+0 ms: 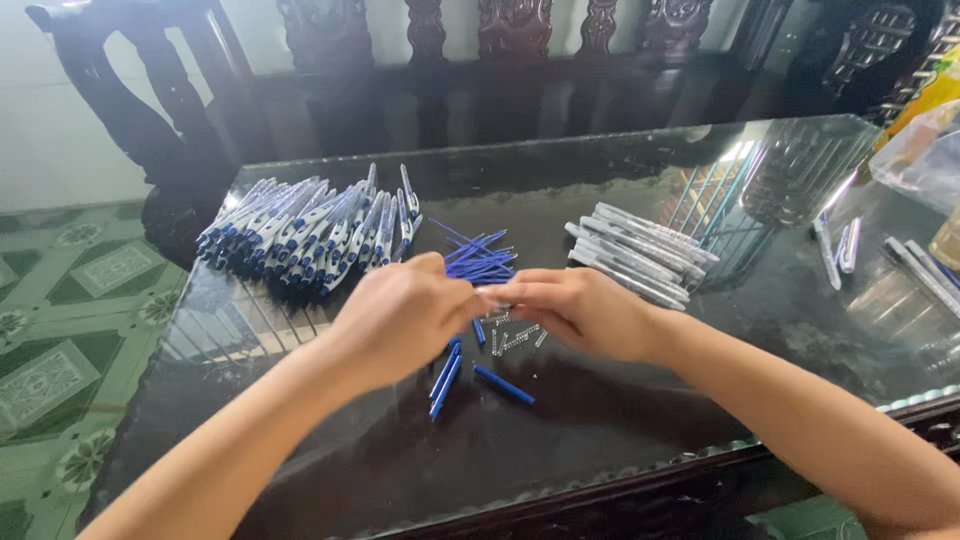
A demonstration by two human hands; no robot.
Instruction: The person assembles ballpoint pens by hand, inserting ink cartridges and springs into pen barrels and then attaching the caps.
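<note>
A single head-worn camera is looking down and forward from close above the glass-covered worktop (pixel 620 440), taking in both forearms entering from the bottom corners, while dark carved chairs (pixel 510 60) are filling the top of the frame.

Your left hand (pixel 400 318) and right hand (pixel 575 312) are meeting fingertip to fingertip, and they are hiding whatever small part you are pinching between them; you cannot tell what it is. The tiny metal springs (pixel 515 338) are showing only as pale specks, partly lying under your right hand. The white pen barrels (pixel 925 270) at the right are running off the picture's edge, and the clear plastic bag (pixel 925 155) is being cut off there too.
</note>
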